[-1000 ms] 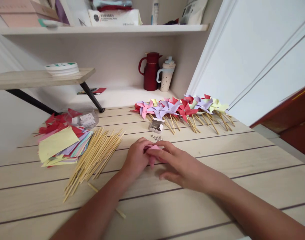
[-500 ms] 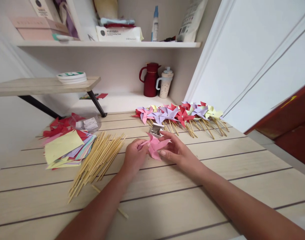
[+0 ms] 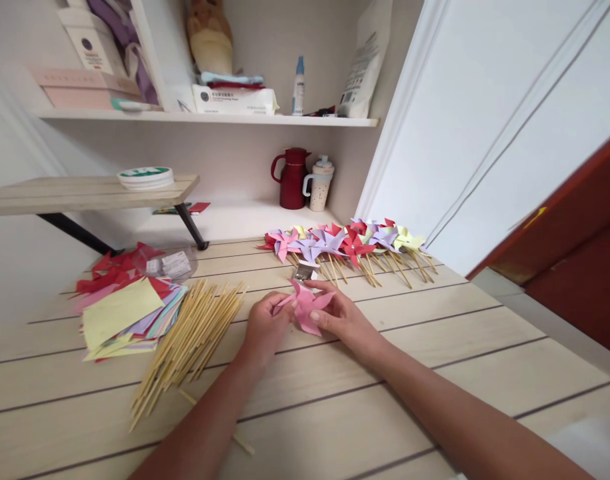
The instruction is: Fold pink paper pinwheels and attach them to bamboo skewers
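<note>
A pink paper pinwheel (image 3: 307,307) is held between my two hands above the table. My left hand (image 3: 269,325) pinches it at its left side, thumb near the centre. On the other side, my right hand (image 3: 339,313) has thumb and fingers closed on a right-hand blade. Just beyond the pinwheel lies a small open box (image 3: 305,271) with shiny metal bits, too small to name. Finished pinwheels on sticks (image 3: 355,245) lie in a row behind it, in pink, purple, red and yellow.
Wooden sticks (image 3: 189,340) lie in a pile left of my hands, one loose stick (image 3: 243,445) by my left forearm. Coloured paper sheets (image 3: 122,313) are stacked further left. A red jug (image 3: 293,179) and a cup (image 3: 321,185) stand at the back.
My right hand has closed in on the pinwheel and now grips a blade, where its fingers were apart before. The camera view has shifted slightly up and to the right.
</note>
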A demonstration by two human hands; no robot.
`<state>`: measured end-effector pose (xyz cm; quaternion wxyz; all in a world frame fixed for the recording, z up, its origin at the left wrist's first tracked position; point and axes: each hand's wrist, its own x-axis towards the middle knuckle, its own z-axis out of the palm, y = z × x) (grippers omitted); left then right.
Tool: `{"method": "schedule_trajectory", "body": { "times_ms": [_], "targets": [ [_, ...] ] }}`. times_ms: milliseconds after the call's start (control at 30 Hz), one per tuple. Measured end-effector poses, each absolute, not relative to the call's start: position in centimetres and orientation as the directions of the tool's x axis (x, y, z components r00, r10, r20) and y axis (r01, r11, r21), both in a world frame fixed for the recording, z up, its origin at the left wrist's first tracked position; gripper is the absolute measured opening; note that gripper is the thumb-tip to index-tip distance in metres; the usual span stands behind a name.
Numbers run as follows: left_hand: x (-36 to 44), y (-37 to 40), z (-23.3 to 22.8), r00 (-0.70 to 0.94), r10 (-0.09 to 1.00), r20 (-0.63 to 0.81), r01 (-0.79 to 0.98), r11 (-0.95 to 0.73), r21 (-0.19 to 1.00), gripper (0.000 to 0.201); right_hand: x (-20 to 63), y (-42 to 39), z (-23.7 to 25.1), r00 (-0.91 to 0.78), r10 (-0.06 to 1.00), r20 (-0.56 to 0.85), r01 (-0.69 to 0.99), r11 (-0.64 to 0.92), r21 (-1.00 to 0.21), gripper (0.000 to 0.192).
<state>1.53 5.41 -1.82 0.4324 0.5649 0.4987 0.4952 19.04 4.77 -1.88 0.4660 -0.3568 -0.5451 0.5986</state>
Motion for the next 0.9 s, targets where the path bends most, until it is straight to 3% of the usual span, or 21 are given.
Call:
{"method": "schedule_trajectory", "body": {
  "times_ms": [133,300,433,567,767,900],
  "targets": [
    [1.6,5.7,-2.2,-0.005,0.987,0.158,0.161,-0.155,0.975,0.017,18.8,4.9,-2.1,-0.237,0.968,0.085,-0.159,0.048,-0.986,0.031],
    [1.8,5.6,-2.6,0.04,0.964,0.262,0.199,-0.265,0.944,0.015,19.0,4.9,-1.6,-0.223,0.973,0.057,-0.108,0.034,-0.994,0.039],
    [2.1,5.3,-2.9,0.098,0.923,0.372,0.235,-0.385,0.892,0.014,19.2,5.0,-1.8,-0.239,0.971,-0.002,-0.044,-0.013,-0.999,0.031],
    [2.2,5.3,-2.8,0.057,0.908,0.416,0.257,-0.416,0.872,0.013,19.4,5.1,-1.9,-0.226,0.974,-0.003,0.012,0.0,-1.0,0.028],
    [1.9,5.4,-2.6,0.007,0.931,0.364,0.223,-0.356,0.907,0.011,19.3,5.0,-0.9,-0.204,0.979,0.018,0.12,0.043,-0.992,0.034],
    [2.0,5.2,-2.3,0.048,0.978,0.204,0.065,-0.207,0.976,0.017,19.0,4.7,-0.9,-0.167,0.986,-0.004,0.035,0.002,-0.999,0.035]
  ]
}}
